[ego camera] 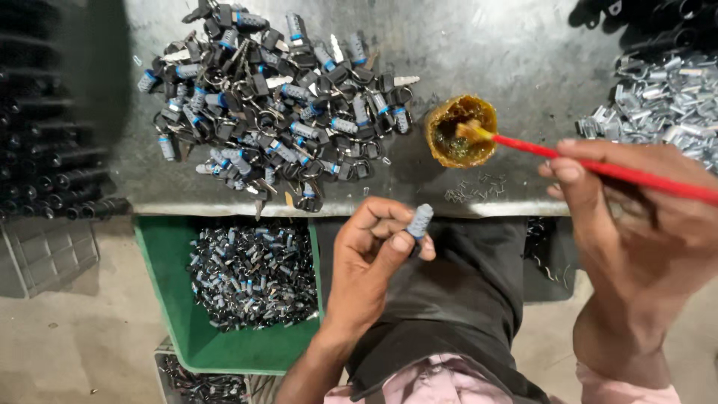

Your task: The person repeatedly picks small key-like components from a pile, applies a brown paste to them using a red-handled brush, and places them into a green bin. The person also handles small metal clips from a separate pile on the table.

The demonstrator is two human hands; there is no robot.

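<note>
Fingers (400, 241) of left hand (366, 262) pinch small grey lock cylinder (420, 220) below worktop (508, 45) edge; right hand (636, 224) grips red brush (598, 166), bristles in yellow grease pot (461, 131). Judgement: load lightly, keep cylinder steady, coat evenly, avoid drips.

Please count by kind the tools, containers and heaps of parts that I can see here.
Red-handled brush in right hand: 1
Small cup of amber grease: 1
Green bin: 1
Lock cylinder in left hand: 1
Heap of keyed cylinders: 1
Heap of silver clips: 1
Total: 6
</note>
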